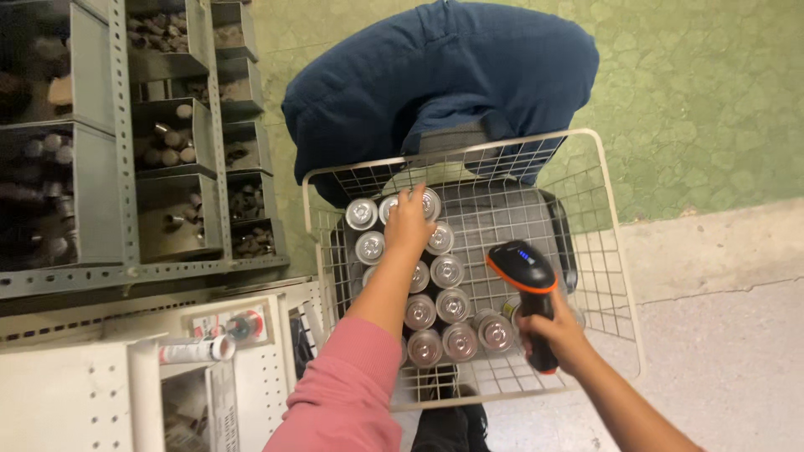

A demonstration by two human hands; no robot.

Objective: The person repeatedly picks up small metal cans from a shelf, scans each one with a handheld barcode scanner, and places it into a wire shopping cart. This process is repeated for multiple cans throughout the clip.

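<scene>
— Cans (435,295), lots of them, standing up in the wire basket (615,251). See their shiny round tops? They stand in rows on the left side of the basket, touching each other.

— What is the left hand (408,222) doing?

— It reaches in, over the far end of the rows. The fingers (414,196) are bent down onto the top of a can near the back corner. I can't tell if that grip is pinching the can or just touching it. The pink sleeve (347,393) goes with that arm.

— And the right hand (557,335)?

— It holds a scanner (529,289), black with an orange band. That grip is pressed tight around the handle. The head of the scanner points at the cans, just over the near rows. A little blue light shows on top of it.

— What is the basket sitting on?

— Something dark is under it, but the wires hide what it is. A blue cloth (444,75) lies bunched up behind the basket, touching its far rim.

— What else is around?

— Grey shelves (126,167) stand on the left, with bins full of small dark parts, too blurry to name. Below them is a white board with little holes (67,393), and a white tube (193,349) lies there. The floor (712,100) is green far off and pale grey close to us.
</scene>
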